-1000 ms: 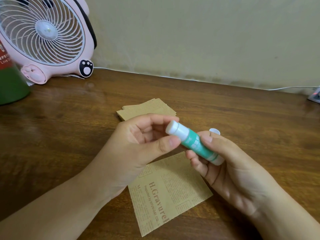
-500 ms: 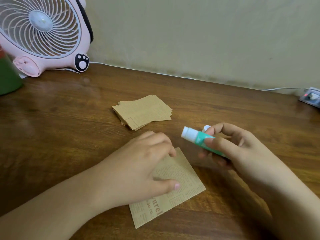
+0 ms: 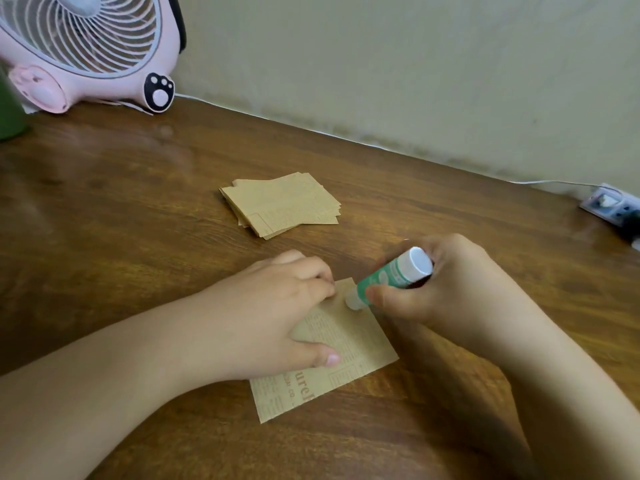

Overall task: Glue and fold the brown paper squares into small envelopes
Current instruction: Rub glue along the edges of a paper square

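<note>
One brown paper square (image 3: 349, 344) with newspaper print lies flat on the wooden table (image 3: 138, 220). My left hand (image 3: 277, 313) presses it down, fingertips and thumb on the sheet. My right hand (image 3: 446, 292) grips a green and white glue stick (image 3: 388, 277), tilted, its white tip touching the square's far corner. A stack of brown paper squares (image 3: 280, 207) sits a little farther back, untouched.
A pink desk fan (image 3: 86, 50) stands at the back left beside a green container (image 3: 10, 112). A power strip (image 3: 613, 204) with a white cable lies at the back right by the wall.
My right hand turned the glue stick over and brought its tip down onto the square's far corner. My left hand stayed pressing on the sheet. The view shifted left and closer.
</note>
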